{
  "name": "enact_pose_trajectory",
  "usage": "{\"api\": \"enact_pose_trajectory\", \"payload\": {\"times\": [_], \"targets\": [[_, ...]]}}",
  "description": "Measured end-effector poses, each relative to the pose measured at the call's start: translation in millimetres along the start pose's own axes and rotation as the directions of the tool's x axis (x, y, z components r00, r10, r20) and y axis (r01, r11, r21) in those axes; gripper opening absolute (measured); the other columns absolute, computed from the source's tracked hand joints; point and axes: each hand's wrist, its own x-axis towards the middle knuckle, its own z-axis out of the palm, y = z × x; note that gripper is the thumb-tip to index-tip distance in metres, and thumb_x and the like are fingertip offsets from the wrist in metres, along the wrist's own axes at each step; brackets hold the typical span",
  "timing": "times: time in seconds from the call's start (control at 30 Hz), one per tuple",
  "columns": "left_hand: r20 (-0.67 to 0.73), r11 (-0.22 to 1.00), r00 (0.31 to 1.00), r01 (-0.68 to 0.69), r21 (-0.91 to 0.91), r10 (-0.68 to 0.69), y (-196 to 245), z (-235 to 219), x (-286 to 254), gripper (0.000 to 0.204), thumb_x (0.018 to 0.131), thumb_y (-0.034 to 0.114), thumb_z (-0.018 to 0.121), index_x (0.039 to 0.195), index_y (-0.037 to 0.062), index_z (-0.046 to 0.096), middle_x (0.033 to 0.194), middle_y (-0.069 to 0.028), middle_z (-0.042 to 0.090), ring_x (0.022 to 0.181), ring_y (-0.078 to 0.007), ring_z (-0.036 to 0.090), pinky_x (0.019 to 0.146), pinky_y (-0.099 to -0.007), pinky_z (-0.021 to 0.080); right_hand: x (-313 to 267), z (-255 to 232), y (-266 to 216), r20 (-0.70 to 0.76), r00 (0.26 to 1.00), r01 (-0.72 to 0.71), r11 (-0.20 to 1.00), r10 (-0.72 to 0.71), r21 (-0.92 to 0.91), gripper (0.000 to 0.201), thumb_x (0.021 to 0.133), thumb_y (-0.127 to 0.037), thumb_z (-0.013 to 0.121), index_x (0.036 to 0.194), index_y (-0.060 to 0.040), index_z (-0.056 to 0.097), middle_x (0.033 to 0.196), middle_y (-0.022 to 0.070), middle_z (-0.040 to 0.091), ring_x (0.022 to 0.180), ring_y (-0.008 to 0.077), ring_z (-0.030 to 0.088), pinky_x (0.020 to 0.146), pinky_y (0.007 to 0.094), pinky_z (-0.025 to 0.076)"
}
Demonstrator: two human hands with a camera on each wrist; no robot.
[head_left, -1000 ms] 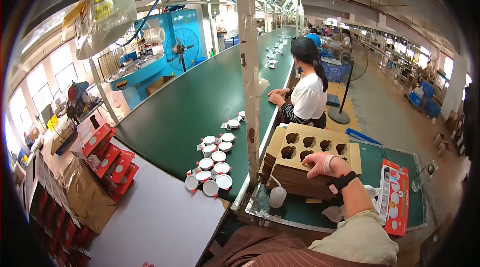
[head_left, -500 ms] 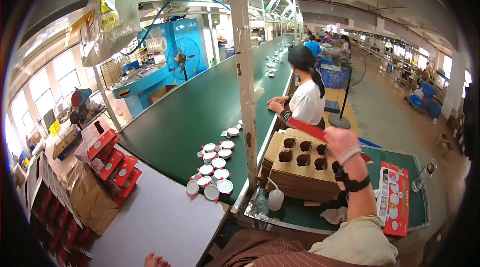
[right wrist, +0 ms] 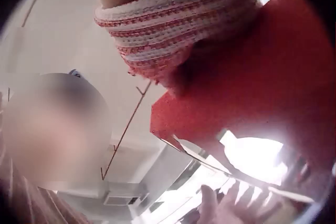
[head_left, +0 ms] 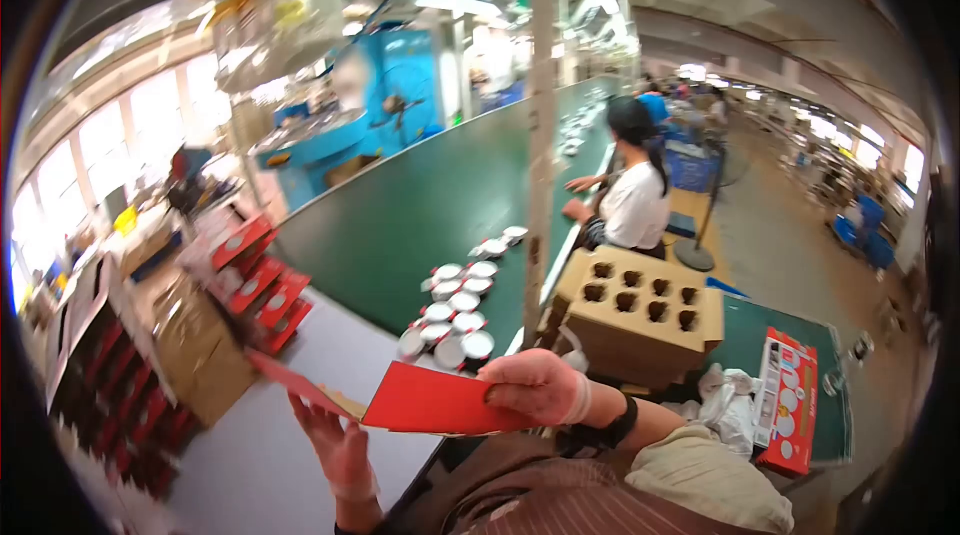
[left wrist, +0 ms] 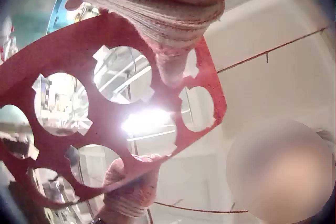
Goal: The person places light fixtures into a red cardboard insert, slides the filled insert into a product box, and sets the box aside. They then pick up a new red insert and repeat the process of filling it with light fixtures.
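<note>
A folded red cardboard sheet (head_left: 430, 400) spans both gloved hands in front of the body. Round notched cut-outs run through the sheet (left wrist: 58, 50) in the left wrist view. My right hand (head_left: 535, 385) grips its right end, thumb on the upper face and fingers beneath. At the left panel, my left hand (head_left: 335, 445) touches the card from below with its fingers spread and mostly straight. Those fingers (right wrist: 231, 200) show beyond the cut-outs in the right wrist view.
Several white round fittings (head_left: 465, 301) lie on the green conveyor (head_left: 400, 235). Brown trays with holes (head_left: 640, 335) are stacked at right, beside a printed red box (head_left: 788, 400). More red cards (head_left: 255, 275) stand at left by a white tabletop (head_left: 270, 435). A seated worker (head_left: 635, 200) is ahead.
My right hand has moved from over the brown tray stack to in front of the body, bringing the red cardboard sheet. My left hand has risen from the lower edge to the sheet.
</note>
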Motion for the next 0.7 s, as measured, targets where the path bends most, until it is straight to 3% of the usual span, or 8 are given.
{"api": "enact_pose_trajectory", "payload": {"times": [0.13, 0.23, 0.37, 0.4, 0.5, 0.57, 0.63, 0.7], "targets": [[-0.020, 0.997, 0.998, 0.053, -0.056, -0.054, -11, -77, -4, 0.052, 0.084, 0.026, 0.066, 0.127, 0.0079, 0.044, 0.090, -0.0016, 0.057, 0.075, -0.0140, 0.055, 0.066, -0.0288, 0.047, 28, 74, 35, 0.328, 0.875, -0.481, 0.714, 0.356, 0.509, 0.022, 0.089, -0.011, 0.056, 0.107, 0.0006, 0.059, 0.089, -0.0002, 0.060, 0.086, 0.0061, 0.053, 0.078, 0.0235, 0.045], [-0.139, 0.989, 0.979, 0.144, -0.025, -0.146, 1, -120, -12, 0.052, 0.083, 0.015, 0.066, 0.128, 0.0068, 0.040, 0.079, -0.0019, 0.054, 0.056, -0.0121, 0.053, 0.052, -0.0277, 0.047, 44, 109, 95, 0.560, 0.757, -0.628, 0.614, 0.338, 0.478, 0.026, 0.090, -0.018, 0.055, 0.109, -0.0013, 0.059, 0.092, 0.0033, 0.062, 0.087, 0.0067, 0.054, 0.079, 0.0258, 0.046], [-0.402, 0.914, 0.905, 0.271, 0.302, -0.136, 34, -190, -9, 0.039, 0.082, 0.006, 0.059, 0.119, 0.0027, 0.047, 0.073, -0.0017, 0.055, 0.050, -0.0088, 0.049, 0.038, -0.0223, 0.042, 67, 87, 213, 0.156, 0.907, -0.389, 0.920, 0.391, -0.047, 0.028, 0.085, -0.021, 0.059, 0.108, -0.0048, 0.061, 0.089, 0.0080, 0.065, 0.081, 0.0140, 0.059, 0.075, 0.0280, 0.047], [-0.435, 0.912, 0.892, 0.271, 0.306, -0.119, 37, -194, -9, 0.039, 0.082, 0.006, 0.059, 0.119, 0.0027, 0.047, 0.073, -0.0017, 0.055, 0.050, -0.0088, 0.049, 0.038, -0.0223, 0.042, 80, 69, 206, 0.076, 0.767, -0.611, 0.762, 0.637, -0.213, 0.028, 0.081, -0.021, 0.059, 0.105, -0.0065, 0.063, 0.085, 0.0114, 0.065, 0.078, 0.0218, 0.062, 0.073, 0.0319, 0.049], [-0.447, 0.648, 0.846, 0.518, 0.558, -0.291, 49, -207, -8, 0.027, 0.079, 0.015, 0.064, 0.104, 0.0038, 0.058, 0.074, 0.0003, 0.056, 0.057, -0.0083, 0.048, 0.047, -0.0250, 0.043, 86, 36, 257, -0.053, 0.828, -0.401, 0.524, 0.558, -0.752, 0.041, 0.072, -0.035, 0.061, 0.100, -0.0041, 0.063, 0.092, 0.0180, 0.065, 0.076, 0.0337, 0.064, 0.067, 0.0400, 0.051], [-0.385, 0.545, 0.800, 0.597, 0.588, -0.461, 57, -190, -8, 0.033, 0.078, 0.029, 0.067, 0.102, 0.0062, 0.061, 0.079, 0.0004, 0.060, 0.065, -0.0084, 0.049, 0.056, -0.0265, 0.042, 96, 37, 246, -0.130, 0.651, -0.497, 0.290, 0.748, -0.818, 0.032, 0.071, -0.034, 0.059, 0.086, -0.0068, 0.067, 0.091, 0.0166, 0.066, 0.086, 0.0311, 0.064, 0.072, 0.0396, 0.051], [-0.345, 0.389, 0.721, 0.641, 0.662, -0.601, 44, -199, -6, 0.037, 0.082, 0.032, 0.063, 0.109, 0.0066, 0.061, 0.087, 0.0001, 0.063, 0.074, -0.0103, 0.054, 0.062, -0.0284, 0.045, 94, 44, 248, -0.079, 0.751, -0.370, 0.319, 0.655, -0.873, 0.028, 0.073, -0.027, 0.055, 0.094, -0.0138, 0.068, 0.091, 0.0118, 0.067, 0.085, 0.0304, 0.065, 0.075, 0.0388, 0.052], [-0.291, 0.482, 0.816, 0.541, 0.689, -0.499, 17, -212, -9, 0.050, 0.080, 0.036, 0.064, 0.118, 0.0045, 0.057, 0.103, -0.0080, 0.063, 0.092, -0.0182, 0.057, 0.080, -0.0367, 0.047, 92, 48, 255, -0.072, 0.827, -0.316, 0.355, 0.557, -0.880, 0.028, 0.074, -0.025, 0.056, 0.095, -0.0112, 0.067, 0.091, 0.0128, 0.067, 0.084, 0.0296, 0.064, 0.074, 0.0381, 0.052]]}}
